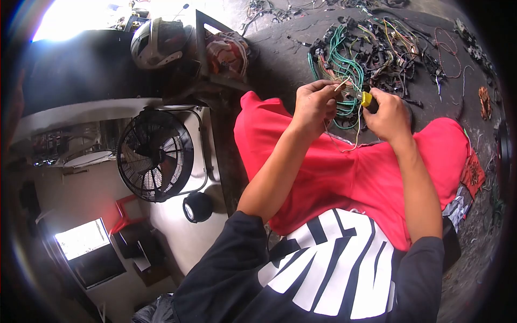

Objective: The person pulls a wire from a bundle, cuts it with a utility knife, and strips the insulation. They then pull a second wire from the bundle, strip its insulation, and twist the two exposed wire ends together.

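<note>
My left hand [316,107] pinches a thin pale wire [343,84] between thumb and fingers. My right hand [390,114] is closed around a hand tool with a yellow-and-black handle [367,99]. Its short metal end points towards the left hand, but I cannot make out its exact kind. A loose length of pale wire [359,129] hangs below both hands, over the red cloth [344,172] on my lap. Just beyond the hands, a bundle of green wires [336,48] lies on the ground among dark connectors.
A tangled heap of wiring harnesses [398,59] spreads across the dark ground ahead. On the left are a helmet [156,46], a metal frame [200,48] and a black fan [156,156]. An orange-red cloth [473,173] lies at the right.
</note>
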A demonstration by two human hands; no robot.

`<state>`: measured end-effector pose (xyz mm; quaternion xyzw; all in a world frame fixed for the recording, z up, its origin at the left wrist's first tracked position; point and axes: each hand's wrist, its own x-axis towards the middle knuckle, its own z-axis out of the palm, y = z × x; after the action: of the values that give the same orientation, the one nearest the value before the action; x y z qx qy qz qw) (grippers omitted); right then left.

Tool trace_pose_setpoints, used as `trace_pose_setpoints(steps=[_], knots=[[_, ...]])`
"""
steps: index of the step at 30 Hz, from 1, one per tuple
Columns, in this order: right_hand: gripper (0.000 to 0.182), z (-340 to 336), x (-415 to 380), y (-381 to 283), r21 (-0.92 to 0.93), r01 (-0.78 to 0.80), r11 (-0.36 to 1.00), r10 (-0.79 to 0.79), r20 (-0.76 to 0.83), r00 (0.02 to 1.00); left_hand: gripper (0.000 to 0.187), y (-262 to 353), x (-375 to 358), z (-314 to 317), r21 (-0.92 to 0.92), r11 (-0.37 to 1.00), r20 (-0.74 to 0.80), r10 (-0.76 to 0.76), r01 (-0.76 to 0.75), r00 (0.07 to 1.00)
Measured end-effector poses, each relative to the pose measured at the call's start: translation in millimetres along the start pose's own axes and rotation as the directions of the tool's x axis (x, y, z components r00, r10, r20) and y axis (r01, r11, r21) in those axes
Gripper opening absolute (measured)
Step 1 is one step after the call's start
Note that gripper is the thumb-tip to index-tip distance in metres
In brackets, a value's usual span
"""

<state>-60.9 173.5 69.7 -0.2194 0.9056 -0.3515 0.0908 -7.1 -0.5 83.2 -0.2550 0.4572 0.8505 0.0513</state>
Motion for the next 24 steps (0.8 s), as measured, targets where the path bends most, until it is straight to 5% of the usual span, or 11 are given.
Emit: trace_pose_setpoints(steps=[14,24], knots=[[0.032,-0.7,0.9,-9.2,-0.079,-0.034,0.996,0.037,0.046,0.998,0.02,-4.7,-0.1,1.7,0.119,0.988,-0.006,0.097,-0.096,0.995],[0.029,1.7,0.9,-7.8,-0.193,0.043,0.98,-0.062,-0.097,0.993,0.022,-15.6,0.4,5.3,0.094,0.993,-0.022,0.068,-0.066,0.997]])
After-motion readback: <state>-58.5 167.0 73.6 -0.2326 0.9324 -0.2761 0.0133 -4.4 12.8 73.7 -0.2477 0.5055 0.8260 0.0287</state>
